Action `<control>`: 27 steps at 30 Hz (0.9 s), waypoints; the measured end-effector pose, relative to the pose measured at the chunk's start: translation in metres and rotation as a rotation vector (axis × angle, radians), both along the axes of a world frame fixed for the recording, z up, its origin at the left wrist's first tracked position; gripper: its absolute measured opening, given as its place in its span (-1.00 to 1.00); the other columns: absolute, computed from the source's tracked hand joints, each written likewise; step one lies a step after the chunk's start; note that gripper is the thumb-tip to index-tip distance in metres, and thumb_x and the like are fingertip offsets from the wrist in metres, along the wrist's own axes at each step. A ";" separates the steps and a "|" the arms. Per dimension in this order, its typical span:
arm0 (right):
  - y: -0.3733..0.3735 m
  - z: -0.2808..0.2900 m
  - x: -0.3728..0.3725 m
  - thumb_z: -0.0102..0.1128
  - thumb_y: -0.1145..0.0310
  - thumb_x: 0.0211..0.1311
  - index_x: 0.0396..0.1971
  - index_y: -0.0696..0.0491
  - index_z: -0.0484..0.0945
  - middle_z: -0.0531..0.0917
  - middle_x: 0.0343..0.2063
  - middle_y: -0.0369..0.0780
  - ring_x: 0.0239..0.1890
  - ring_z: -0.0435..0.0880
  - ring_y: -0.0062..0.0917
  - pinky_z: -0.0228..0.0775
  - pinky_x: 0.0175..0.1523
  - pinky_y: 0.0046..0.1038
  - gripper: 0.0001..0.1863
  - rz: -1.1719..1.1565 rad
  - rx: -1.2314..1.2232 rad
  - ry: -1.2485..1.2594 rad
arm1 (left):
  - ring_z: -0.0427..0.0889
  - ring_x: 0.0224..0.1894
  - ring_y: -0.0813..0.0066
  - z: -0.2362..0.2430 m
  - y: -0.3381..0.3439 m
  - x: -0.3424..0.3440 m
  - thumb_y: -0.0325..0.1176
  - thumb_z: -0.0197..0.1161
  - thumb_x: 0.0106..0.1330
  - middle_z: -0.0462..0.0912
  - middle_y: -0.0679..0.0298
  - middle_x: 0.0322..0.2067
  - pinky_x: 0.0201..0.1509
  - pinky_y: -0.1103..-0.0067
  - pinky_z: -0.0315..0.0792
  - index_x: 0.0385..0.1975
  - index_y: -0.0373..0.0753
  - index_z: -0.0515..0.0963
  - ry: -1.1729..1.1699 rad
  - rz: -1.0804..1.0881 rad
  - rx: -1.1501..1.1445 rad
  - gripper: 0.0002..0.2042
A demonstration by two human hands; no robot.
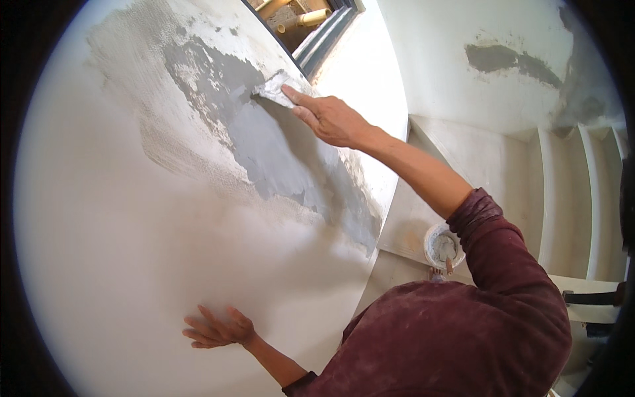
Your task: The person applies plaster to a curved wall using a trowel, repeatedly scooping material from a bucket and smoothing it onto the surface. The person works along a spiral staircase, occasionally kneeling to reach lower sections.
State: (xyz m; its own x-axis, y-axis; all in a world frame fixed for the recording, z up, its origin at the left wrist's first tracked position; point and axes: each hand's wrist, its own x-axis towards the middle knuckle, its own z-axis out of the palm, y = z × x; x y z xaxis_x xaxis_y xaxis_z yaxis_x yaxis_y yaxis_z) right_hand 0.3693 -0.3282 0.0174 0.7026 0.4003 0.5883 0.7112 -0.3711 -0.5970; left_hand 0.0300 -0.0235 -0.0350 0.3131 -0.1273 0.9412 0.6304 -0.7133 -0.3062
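Observation:
High on the wall, my right hand (327,116) grips a putty-coated scraper (274,89), its blade at the upper edge of a rough grey patch (251,149) ringed by whitish, streaked plaster. My arm throws a shadow across that patch. Lower down, my left hand (218,327) rests on or just by the plain white wall (119,251), fingers spread and holding nothing. A bucket (433,235) of white paste with a tool handle (449,264) in it stands below my right arm.
Pale stairs (562,185) run along the right beside another wall (430,59) with grey blotches. A window opening (311,40) with a dark frame is at the top, bamboo poles (304,20) beyond it. A bare foot (435,274) shows beside the bucket.

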 end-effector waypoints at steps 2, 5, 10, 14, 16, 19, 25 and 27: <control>0.013 -0.010 0.010 -0.28 0.11 0.50 0.41 -0.12 0.04 0.58 -0.43 0.10 -0.32 0.60 -0.06 0.41 -0.04 -0.16 -0.46 -0.029 0.033 -0.045 | -0.05 0.47 0.17 -0.002 -0.002 0.002 0.18 -0.22 0.40 0.20 0.13 0.36 0.49 0.25 -0.40 0.16 -0.15 0.48 -0.012 -0.017 -0.011 -0.39; 0.005 -0.042 0.002 -0.30 0.12 0.50 0.41 -0.13 0.03 0.57 -0.48 0.07 -0.37 0.61 -0.11 0.44 -0.07 -0.17 -0.46 -0.011 -0.059 0.030 | -0.04 0.47 0.16 -0.001 -0.002 0.008 0.20 -0.21 0.39 0.19 0.12 0.36 0.49 0.25 -0.39 0.17 -0.14 0.47 -0.033 -0.068 -0.011 -0.38; -0.042 -0.004 -0.008 -0.34 0.05 0.50 0.38 -0.16 0.15 0.60 -0.55 0.03 -0.43 0.65 -0.19 0.50 -0.12 -0.18 -0.49 0.033 -0.379 0.166 | -0.04 0.47 0.16 0.007 0.000 0.008 0.20 -0.22 0.40 0.18 0.13 0.37 0.49 0.25 -0.38 0.20 -0.10 0.45 -0.027 0.000 0.057 -0.39; -0.033 0.055 0.005 -0.32 0.07 0.50 0.36 -0.16 0.17 0.65 -0.46 0.03 -0.35 0.67 -0.15 0.50 -0.10 -0.15 -0.50 0.001 -0.257 0.030 | -0.04 0.47 0.20 -0.001 0.002 0.006 0.21 -0.26 0.41 0.18 0.14 0.37 0.49 0.26 -0.36 0.23 -0.06 0.42 -0.016 -0.002 0.055 -0.39; -0.026 0.063 0.008 -0.34 -0.02 0.49 0.37 -0.24 0.16 0.61 -0.58 -0.05 -0.49 0.65 -0.33 0.53 -0.14 -0.16 -0.48 -0.009 -0.274 -0.021 | -0.04 0.47 0.21 -0.004 0.002 0.008 0.23 -0.27 0.40 0.18 0.14 0.37 0.49 0.26 -0.35 0.22 -0.06 0.42 -0.022 -0.008 0.054 -0.38; -0.026 0.033 0.007 -0.35 0.01 0.50 0.38 -0.24 0.13 0.61 -0.58 -0.05 -0.48 0.67 -0.32 0.53 -0.12 -0.15 -0.48 0.012 -0.356 0.015 | -0.03 0.47 0.20 -0.002 0.000 0.005 0.24 -0.27 0.39 0.18 0.13 0.37 0.49 0.26 -0.35 0.21 -0.08 0.43 -0.028 -0.011 0.072 -0.36; -0.033 -0.047 -0.010 -0.33 0.10 0.48 0.39 -0.18 0.11 0.64 -0.38 0.06 -0.32 0.68 -0.14 0.53 -0.11 -0.13 -0.48 0.095 -0.483 0.320 | -0.04 0.47 0.15 0.006 -0.003 0.008 0.25 -0.26 0.38 0.17 0.12 0.37 0.50 0.25 -0.35 0.21 -0.11 0.44 -0.027 -0.018 0.079 -0.35; -0.044 -0.099 -0.005 -0.32 0.08 0.48 0.37 -0.15 0.16 0.64 -0.26 0.05 -0.20 0.67 -0.13 0.50 -0.01 -0.14 -0.48 0.140 -0.722 0.345 | -0.04 0.47 0.15 0.002 -0.002 0.013 0.25 -0.27 0.39 0.16 0.13 0.38 0.50 0.25 -0.34 0.21 -0.11 0.43 -0.035 -0.023 0.064 -0.35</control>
